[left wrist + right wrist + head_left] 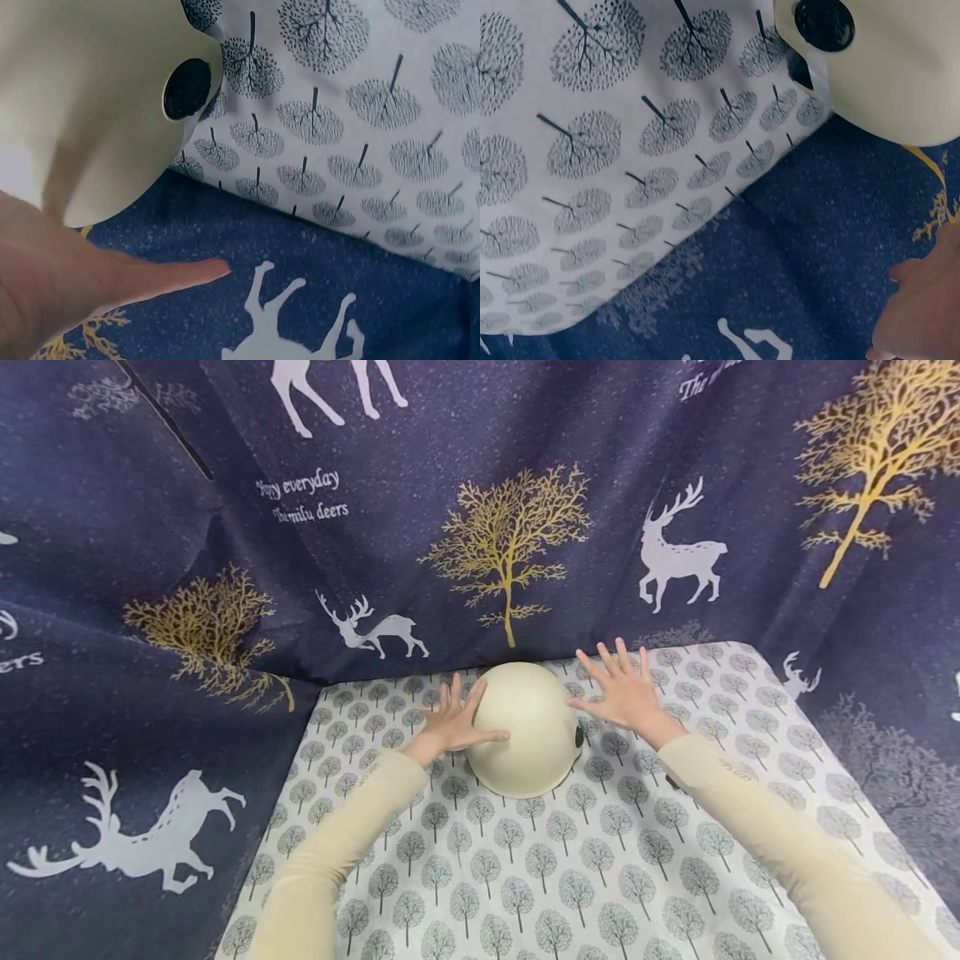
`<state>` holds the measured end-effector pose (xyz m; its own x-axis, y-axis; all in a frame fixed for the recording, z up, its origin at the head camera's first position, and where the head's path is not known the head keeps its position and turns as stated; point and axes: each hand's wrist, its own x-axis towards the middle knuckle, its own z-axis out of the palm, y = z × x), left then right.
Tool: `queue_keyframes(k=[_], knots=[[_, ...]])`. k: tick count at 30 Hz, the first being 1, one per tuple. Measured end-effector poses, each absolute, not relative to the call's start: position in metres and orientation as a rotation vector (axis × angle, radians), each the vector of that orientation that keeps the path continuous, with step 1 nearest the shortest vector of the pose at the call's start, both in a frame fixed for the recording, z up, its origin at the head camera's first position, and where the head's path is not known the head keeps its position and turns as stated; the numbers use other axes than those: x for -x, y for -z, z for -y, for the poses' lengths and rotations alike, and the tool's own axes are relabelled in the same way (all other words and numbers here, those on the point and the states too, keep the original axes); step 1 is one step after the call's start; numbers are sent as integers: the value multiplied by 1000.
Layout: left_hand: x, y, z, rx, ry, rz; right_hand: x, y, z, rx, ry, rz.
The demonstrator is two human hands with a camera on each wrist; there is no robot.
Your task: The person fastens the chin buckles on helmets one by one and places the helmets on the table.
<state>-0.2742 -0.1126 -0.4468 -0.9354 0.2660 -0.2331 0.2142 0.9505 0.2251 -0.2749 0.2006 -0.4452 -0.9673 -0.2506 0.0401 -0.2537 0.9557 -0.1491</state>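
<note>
Two spread hands flank a cream helmet

Cream helmet [528, 718] sits dome-up at the far side of the desk [517, 852], close to the navy backdrop [570, 435] and between the two hands. Black round fitting [187, 88] on its shell, near the rim.

Left hand [452, 727]: grip spread wide, fingers fanned, thumb stretched out. Thumb and index overlap the helmet's left side in the head view; whether skin meets shell, cannot tell. The left wrist view shows a shadow on the shell beside this hand.

Right hand [626, 697]: grip likewise spread, fingers splayed and pointing away from the body, nothing held. Thumb tip just beside the helmet's right edge; other fingertips apart from it.

Desk cover: white cloth, grey tree print. Backdrop: pale deer, golden trees, white lettering. Both arms in cream sleeves [757, 827].
</note>
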Motion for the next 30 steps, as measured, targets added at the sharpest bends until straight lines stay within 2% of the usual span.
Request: queue_keyframes(k=[16, 30], knots=[[279, 475, 113, -419, -462, -2897, 280, 473, -167, -377, -356, 3056], [278, 498, 115, -387, -1094, -2717, 278, 485, -146, -372, -490, 3048]])
